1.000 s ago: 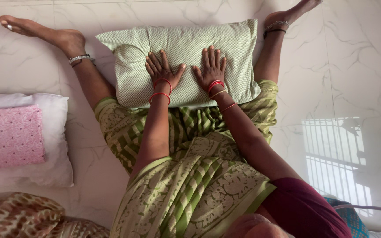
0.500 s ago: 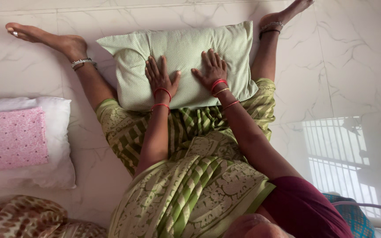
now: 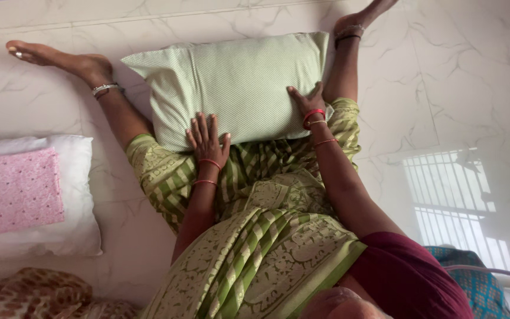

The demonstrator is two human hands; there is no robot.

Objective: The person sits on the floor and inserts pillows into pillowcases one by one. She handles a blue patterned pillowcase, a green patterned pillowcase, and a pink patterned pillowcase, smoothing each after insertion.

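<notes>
A white marble floor [image 3: 473,77] carries everything. A green checked pillow [image 3: 237,77] lies on it between the seated person's legs. Left of that pillow lies a white pillow [image 3: 81,195] topped by a pink cloth [image 3: 16,192], with a leopard-print fabric [image 3: 36,295] just below.

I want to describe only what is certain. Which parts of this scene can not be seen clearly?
Head view:
- Underside and near edge of the green pillow: hidden by both hands and the lap.
- Palms of the left hand and right hand: face down.
- White pillow and its pink cloth: cut by the left edge.
- Far foot: cut by the top edge.
</notes>
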